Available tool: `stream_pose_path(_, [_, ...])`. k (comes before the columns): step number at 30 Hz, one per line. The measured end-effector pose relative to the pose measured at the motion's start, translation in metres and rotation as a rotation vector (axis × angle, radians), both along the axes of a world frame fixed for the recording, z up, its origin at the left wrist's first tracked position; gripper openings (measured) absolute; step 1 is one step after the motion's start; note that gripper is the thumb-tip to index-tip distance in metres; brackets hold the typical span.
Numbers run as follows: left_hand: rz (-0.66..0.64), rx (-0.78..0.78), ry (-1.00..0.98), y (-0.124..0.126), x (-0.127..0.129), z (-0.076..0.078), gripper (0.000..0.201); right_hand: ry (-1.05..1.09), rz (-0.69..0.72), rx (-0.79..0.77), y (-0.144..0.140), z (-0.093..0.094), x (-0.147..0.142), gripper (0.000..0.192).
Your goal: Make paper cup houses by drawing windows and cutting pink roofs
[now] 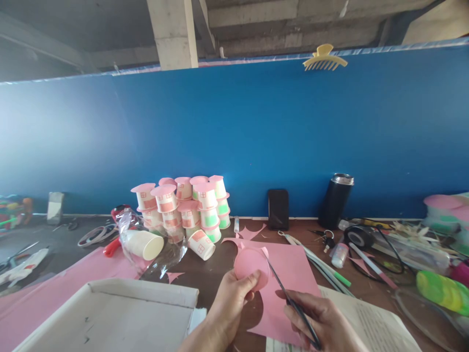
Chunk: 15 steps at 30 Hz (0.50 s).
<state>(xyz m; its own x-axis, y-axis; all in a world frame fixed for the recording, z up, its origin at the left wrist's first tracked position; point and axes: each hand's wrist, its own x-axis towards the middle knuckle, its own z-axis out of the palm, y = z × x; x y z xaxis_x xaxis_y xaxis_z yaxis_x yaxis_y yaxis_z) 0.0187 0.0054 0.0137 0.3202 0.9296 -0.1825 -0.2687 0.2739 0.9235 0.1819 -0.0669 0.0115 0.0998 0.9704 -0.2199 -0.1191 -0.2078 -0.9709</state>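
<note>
My left hand [230,304] pinches a round pink paper disc [251,267] by its lower edge, held up over a pink paper sheet [289,274] on the table. My right hand [319,320] grips black-handled scissors [289,300], whose blades point up-left and touch the disc's right edge. A stack of white paper cups [185,208] with pink lids and coloured windows stands behind, against the blue wall.
A white cardboard box lid [110,313] lies at front left. A plastic sleeve of plain cups [144,244], a black phone [278,209], a black flask [335,199], keys, tape roll [359,236], pens and an open book [373,325] crowd the table.
</note>
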Motion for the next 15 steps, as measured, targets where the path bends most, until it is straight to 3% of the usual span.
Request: stream_pose_path(15, [0.037, -0.035, -0.06, 0.0009, 0.0003, 0.001, 0.035, 0.043, -0.048, -0.002, -0.0003, 0.0016, -0.0031, 0.052])
